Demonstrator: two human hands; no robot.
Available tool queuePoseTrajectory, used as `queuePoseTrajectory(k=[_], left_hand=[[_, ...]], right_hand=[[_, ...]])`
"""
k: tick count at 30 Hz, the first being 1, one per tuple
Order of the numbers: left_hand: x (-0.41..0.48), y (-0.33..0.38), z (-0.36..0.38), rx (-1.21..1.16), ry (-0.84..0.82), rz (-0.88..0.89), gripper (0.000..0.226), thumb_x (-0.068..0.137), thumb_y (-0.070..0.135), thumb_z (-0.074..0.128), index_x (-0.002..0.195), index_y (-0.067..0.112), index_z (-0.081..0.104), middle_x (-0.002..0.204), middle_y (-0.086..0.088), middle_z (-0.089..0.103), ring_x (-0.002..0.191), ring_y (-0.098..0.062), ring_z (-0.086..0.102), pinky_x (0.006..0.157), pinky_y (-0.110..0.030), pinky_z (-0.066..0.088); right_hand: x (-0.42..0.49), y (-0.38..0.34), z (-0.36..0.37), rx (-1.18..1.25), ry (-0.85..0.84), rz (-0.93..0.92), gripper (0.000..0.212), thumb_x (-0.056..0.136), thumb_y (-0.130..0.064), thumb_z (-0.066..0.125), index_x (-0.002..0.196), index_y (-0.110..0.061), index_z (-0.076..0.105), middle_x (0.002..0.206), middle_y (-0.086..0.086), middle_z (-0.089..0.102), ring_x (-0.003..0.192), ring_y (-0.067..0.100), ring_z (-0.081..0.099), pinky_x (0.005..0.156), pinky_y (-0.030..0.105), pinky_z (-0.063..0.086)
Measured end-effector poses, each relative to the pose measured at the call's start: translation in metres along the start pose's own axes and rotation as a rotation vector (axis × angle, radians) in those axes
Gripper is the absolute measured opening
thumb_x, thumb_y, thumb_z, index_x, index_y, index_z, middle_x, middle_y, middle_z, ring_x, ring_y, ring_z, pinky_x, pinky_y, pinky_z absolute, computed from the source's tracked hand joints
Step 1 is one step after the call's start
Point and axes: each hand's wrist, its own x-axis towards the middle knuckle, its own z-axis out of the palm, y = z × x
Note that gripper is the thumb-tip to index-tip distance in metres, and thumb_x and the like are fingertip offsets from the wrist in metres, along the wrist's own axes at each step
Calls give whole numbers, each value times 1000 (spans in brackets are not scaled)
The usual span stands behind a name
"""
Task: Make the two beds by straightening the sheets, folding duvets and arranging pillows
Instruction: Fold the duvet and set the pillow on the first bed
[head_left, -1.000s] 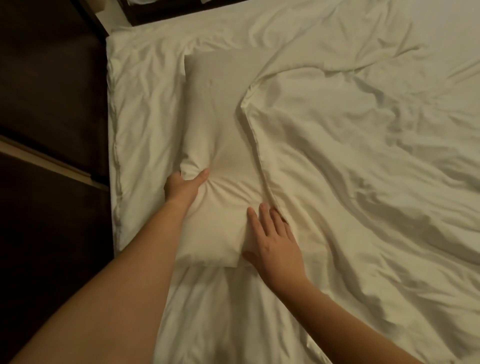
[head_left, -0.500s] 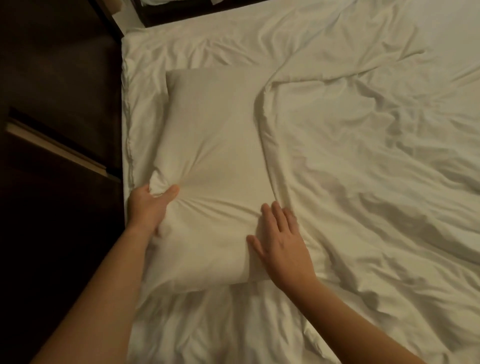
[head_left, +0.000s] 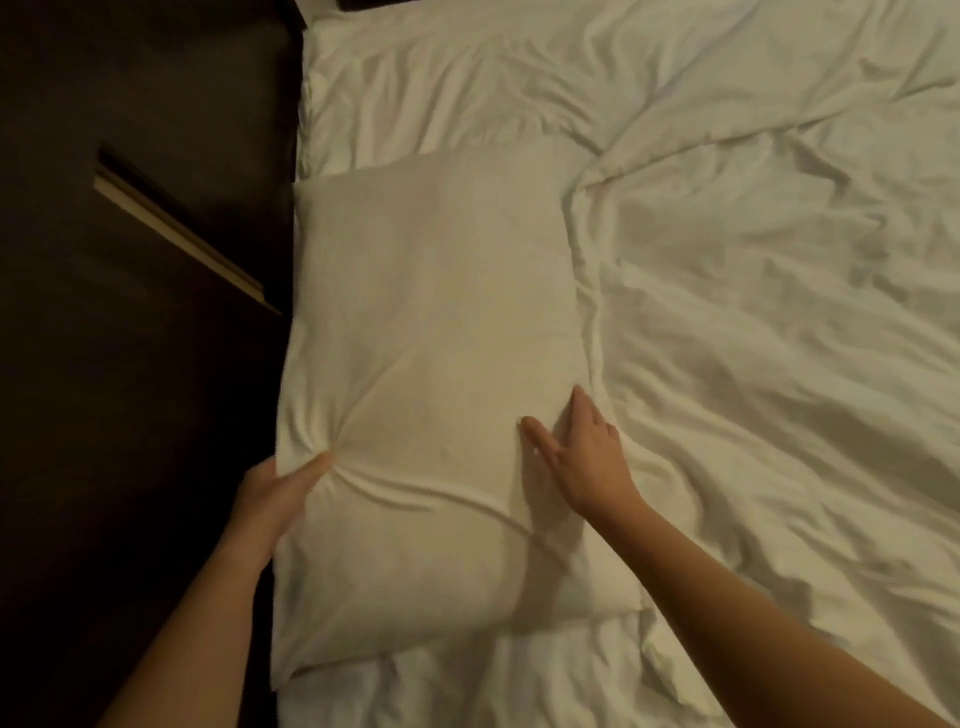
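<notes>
Left hand (head_left: 280, 488) pinched the pillow (head_left: 431, 322) by its edge while the right hand (head_left: 579, 460) lay spread flat on it; squaring it likely called for an even pull, clear of the duvet (head_left: 753, 312).

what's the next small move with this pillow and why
Probably let the left hand release its pinch and smooth the pillow flat. Creases fan out from where that hand grips the pillow's left edge, while the right hand lies flat on its right side, beside the rumpled duvet. The pillow lies along the sheet's left edge.
</notes>
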Motion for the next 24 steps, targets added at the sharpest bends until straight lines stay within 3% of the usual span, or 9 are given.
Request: queuePoseTrajectory(k=[4, 7, 10, 13, 18, 24], left_hand=[[37, 22, 15, -103, -22, 0, 76, 74, 65, 80, 139, 28, 63, 124, 2, 71, 112, -25, 67, 107, -46, 51], [60, 37, 27, -123, 61, 49, 100, 64, 85, 73, 145, 28, 56, 138, 3, 63, 122, -26, 62, 111, -47, 47], [65, 46, 38, -123, 111, 96, 96, 68, 82, 71, 148, 33, 50, 144, 5, 57, 126, -24, 58, 112, -47, 45], [63, 44, 47, -145, 120, 171, 90, 67, 78, 75, 144, 36, 54, 137, 11, 64, 121, -18, 63, 110, -43, 49], [52, 43, 52, -118, 142, 275, 82, 72, 74, 76, 143, 38, 55, 131, 13, 66, 119, -14, 64, 108, -42, 50], [16, 56, 57, -84, 213, 365, 50, 89, 53, 73, 129, 23, 67, 120, 4, 71, 112, -18, 67, 97, -34, 52]], right_hand=[[26, -2, 6, 172, 51, 140, 99, 77, -84, 51, 149, -19, 34, 150, 5, 48, 136, 30, 46, 113, 49, 38], [44, -2, 1, 318, 83, 138, 87, 72, -81, 60, 137, -26, 46, 134, -3, 61, 121, 23, 59, 105, 45, 47], [56, -3, -1, 420, 67, 109, 80, 75, -69, 69, 139, -27, 46, 133, -8, 61, 119, 15, 60, 106, 41, 47], [62, -5, 0, 463, 82, 82, 78, 72, -69, 72, 137, -32, 49, 128, -14, 64, 116, 8, 62, 104, 39, 49], [51, -17, -7, 477, 93, -47, 64, 83, -50, 74, 139, -38, 46, 125, -24, 63, 112, -8, 59, 94, 18, 46], [24, -30, -21, 384, 215, -57, 59, 85, -48, 69, 138, -29, 50, 127, -10, 64, 115, 13, 62, 97, 32, 48]])
